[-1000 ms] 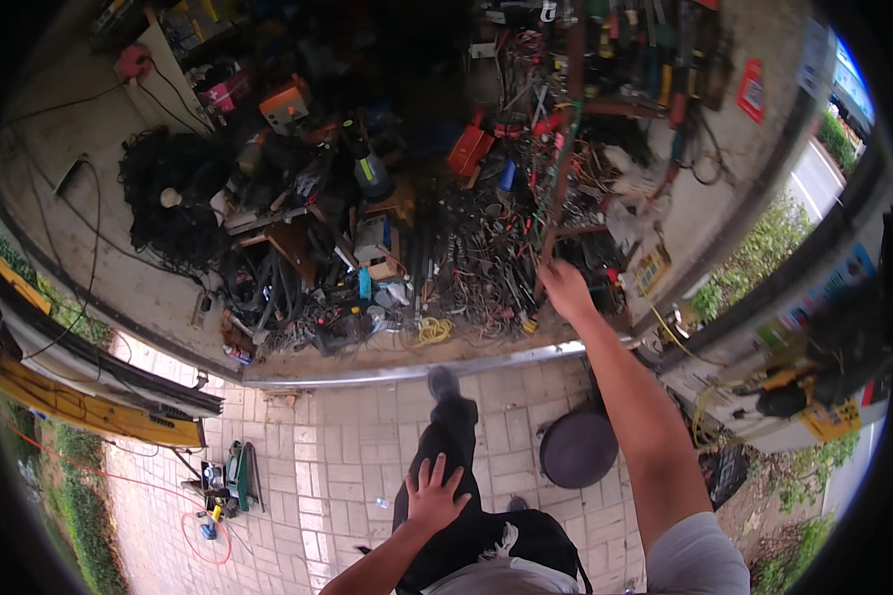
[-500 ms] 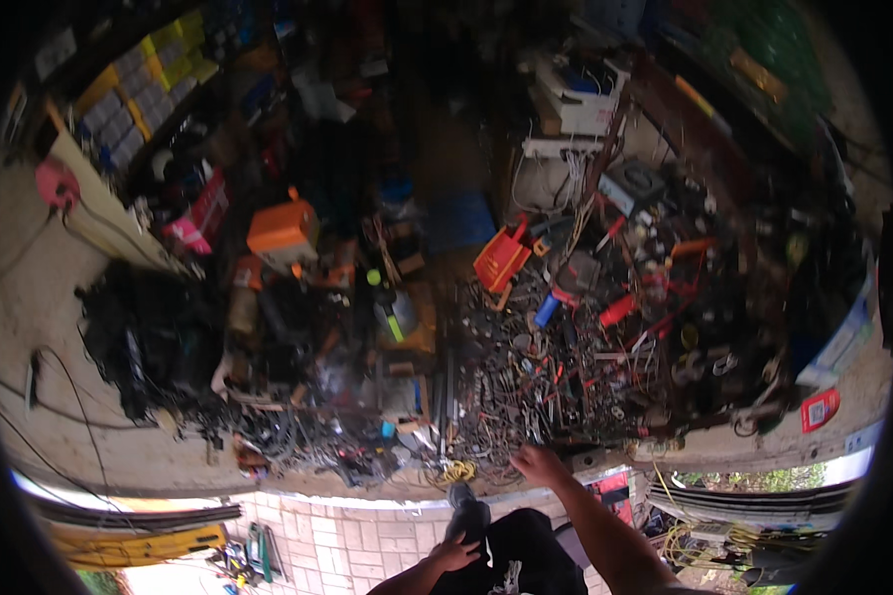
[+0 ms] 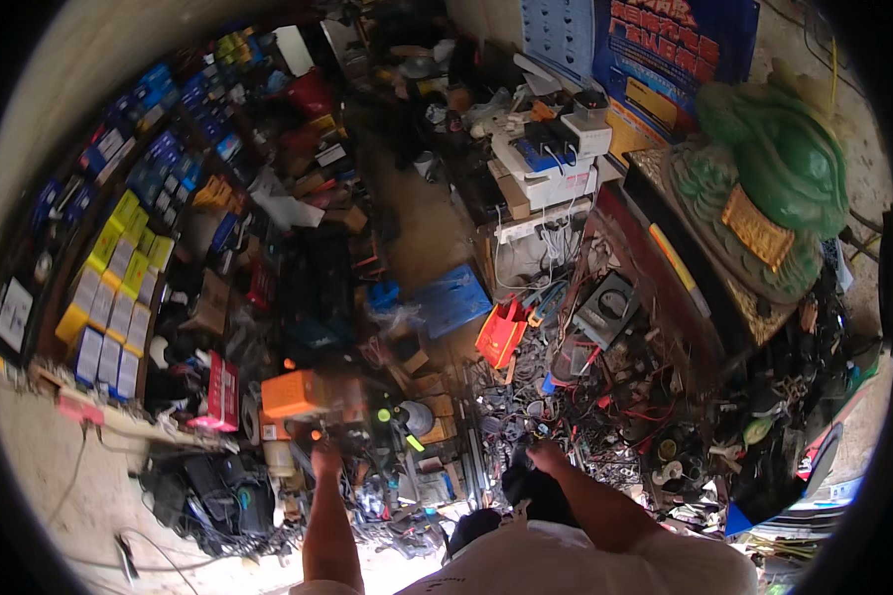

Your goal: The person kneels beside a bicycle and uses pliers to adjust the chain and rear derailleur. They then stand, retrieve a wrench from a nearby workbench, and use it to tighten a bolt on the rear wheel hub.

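My left hand [image 3: 325, 457] is stretched forward on the left, just below an orange boxy machine [image 3: 294, 394]. An orange knob [image 3: 316, 434] lies right by its fingertips. Its fingers are too small and dark to make out, so I cannot tell if it touches the knob. My right hand [image 3: 545, 455] is curled closed above my dark-clothed leg [image 3: 536, 493], at the near side of a dense heap of metal tools and parts [image 3: 605, 446]. Whatever it may hold is hidden.
A red bag [image 3: 502, 332] and a grey case [image 3: 608, 309] lie beyond the heap. Yellow and white boxes [image 3: 119, 263] fill a shelf on the left. A large green figure [image 3: 774, 188] stands on a cabinet at right. Black bags [image 3: 213, 496] lie at the near left.
My view has tilted up and I have moved forward, further in over the clutter. My left hand has left my leg and reached out toward the orange machine. The right hand stays closed.
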Tool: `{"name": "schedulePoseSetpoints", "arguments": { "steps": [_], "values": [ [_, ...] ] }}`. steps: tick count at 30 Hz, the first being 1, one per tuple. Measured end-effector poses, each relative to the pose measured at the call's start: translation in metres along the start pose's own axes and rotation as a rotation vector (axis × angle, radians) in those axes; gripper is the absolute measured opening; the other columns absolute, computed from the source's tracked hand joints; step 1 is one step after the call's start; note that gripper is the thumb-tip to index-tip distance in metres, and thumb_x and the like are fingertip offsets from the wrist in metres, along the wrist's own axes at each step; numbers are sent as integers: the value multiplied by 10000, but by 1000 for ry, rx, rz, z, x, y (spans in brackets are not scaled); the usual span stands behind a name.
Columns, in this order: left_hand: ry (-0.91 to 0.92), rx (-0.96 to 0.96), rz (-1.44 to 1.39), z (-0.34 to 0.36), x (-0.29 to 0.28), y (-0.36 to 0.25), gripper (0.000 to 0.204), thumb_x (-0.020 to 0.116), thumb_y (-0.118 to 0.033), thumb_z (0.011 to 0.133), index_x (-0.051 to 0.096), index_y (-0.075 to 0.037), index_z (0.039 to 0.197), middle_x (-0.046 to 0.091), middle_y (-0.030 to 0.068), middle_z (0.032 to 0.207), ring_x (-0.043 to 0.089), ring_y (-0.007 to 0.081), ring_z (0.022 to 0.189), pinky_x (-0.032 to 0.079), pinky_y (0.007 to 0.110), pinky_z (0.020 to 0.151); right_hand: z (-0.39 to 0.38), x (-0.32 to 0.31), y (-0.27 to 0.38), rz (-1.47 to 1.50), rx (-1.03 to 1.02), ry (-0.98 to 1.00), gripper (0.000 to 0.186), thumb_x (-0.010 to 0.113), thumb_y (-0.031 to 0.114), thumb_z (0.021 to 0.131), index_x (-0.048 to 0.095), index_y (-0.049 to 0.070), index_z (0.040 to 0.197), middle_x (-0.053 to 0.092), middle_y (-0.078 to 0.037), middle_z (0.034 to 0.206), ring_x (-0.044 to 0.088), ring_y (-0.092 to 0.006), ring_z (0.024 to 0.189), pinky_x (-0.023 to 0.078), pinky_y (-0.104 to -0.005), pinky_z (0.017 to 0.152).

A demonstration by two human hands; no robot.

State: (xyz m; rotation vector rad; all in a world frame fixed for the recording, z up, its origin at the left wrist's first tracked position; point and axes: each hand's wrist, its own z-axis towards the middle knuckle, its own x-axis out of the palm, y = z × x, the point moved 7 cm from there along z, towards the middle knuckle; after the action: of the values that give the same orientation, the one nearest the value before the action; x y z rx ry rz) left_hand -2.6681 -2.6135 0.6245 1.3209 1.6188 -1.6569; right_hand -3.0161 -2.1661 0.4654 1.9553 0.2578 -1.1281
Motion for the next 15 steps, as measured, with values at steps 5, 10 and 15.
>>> {"name": "schedulePoseSetpoints", "arguments": {
  "steps": [5, 10, 15],
  "values": [
    [-8, -75, 237, 96, -40, -63, 753, 573, -490, 871, 441, 48, 1382, 351, 291, 1475, 362, 423, 1357, 333, 473, 1109, 122, -36, 7, -55, 110, 18, 334, 617, 319, 818, 656, -2, 733, 622, -228, 664, 629, -430, 703, 503, -513, 653],
    [96, -382, 366, 129, -31, -67, 990, 612, -566, 820, 211, 25, 1506, 223, 222, 1569, 242, 366, 1442, 269, 457, 1155, 234, -109, 62, 179, 127, -68, 421, 615, 402, 871, 695, -11, 869, 677, -239, 853, 645, -419, 851, 512, -471, 734],
    [98, -408, 522, 131, -8, -77, 995, 633, -520, 810, 235, 124, 1455, 249, 291, 1533, 222, 382, 1447, 210, 458, 1176, 358, -147, 75, 347, 105, -200, 368, 604, 358, 870, 680, 1, 903, 678, -235, 869, 654, -400, 846, 513, -454, 746]
  ]
}}
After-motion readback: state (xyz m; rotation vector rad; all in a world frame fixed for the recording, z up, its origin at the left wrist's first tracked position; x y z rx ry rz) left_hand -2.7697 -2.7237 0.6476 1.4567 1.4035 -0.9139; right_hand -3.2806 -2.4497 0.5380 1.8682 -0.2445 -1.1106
